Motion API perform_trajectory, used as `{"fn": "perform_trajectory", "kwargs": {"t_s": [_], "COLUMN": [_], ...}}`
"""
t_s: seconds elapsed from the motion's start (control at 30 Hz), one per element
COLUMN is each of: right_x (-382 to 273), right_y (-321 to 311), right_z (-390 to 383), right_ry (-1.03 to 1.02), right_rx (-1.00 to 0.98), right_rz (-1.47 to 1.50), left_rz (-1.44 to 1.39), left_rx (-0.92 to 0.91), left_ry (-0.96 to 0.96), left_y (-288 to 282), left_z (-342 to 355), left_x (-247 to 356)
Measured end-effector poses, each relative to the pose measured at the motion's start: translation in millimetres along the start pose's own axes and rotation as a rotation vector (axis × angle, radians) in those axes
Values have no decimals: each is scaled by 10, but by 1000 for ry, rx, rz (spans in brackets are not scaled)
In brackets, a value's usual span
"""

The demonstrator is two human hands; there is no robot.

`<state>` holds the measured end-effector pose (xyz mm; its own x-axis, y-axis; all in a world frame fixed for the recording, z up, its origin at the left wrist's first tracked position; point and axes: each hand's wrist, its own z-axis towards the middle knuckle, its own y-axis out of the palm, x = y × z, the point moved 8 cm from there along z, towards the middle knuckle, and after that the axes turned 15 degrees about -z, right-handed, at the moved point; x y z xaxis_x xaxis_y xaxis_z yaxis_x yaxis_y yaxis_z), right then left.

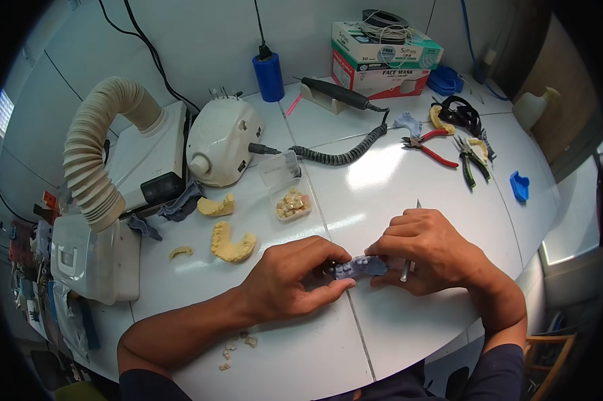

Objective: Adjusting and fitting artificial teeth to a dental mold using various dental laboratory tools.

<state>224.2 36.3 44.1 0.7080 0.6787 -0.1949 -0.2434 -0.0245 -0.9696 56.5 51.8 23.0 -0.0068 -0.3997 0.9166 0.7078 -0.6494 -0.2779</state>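
Observation:
My left hand (295, 281) is closed on the left end of a blue-grey dental model (358, 267) with a row of teeth. My right hand (428, 250) pinches the model's right end and also grips a slim metal tool (407, 269), its pointed tip showing above the knuckles. Just beyond my hands stands an open clear box (291, 204) of small tooth pieces. To the left lie a yellow horseshoe-shaped dental cast (229, 248) and a smaller yellow cast (214, 204). Several loose pale pieces (251, 341) lie below my left forearm.
White worktable (428, 321); at left a hose extractor (91, 154), white machine (224, 144), clear container (91, 257). Behind: coiled-cable handpiece (335, 93), blue cylinder (268, 77), stacked boxes (388, 77). At right: red-handled pliers (438, 154), green-handled pliers (472, 167), blue tray piece (519, 187).

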Motion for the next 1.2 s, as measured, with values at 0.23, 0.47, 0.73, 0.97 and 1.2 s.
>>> {"fn": "perform_trajectory", "kwargs": {"t_s": [0.23,0.47,0.73,0.97,1.2], "right_x": [-33,341,441,512,535], "right_y": [-43,-85,105,162,130], "right_z": [56,-6,64,86,84], "right_ry": [-50,248,249,256,303], "right_rx": [15,185,186,199,186], "right_rz": [20,164,-77,-110,-121], "left_rz": [1,-22,43,52,59], "left_rx": [-25,-82,-165,-195,-202], "left_ry": [35,53,135,153,155], "left_y": [-40,46,132,165,181], "left_z": [-9,1,-12,-17,-24], "left_x": [-23,-15,4,11,16]}}
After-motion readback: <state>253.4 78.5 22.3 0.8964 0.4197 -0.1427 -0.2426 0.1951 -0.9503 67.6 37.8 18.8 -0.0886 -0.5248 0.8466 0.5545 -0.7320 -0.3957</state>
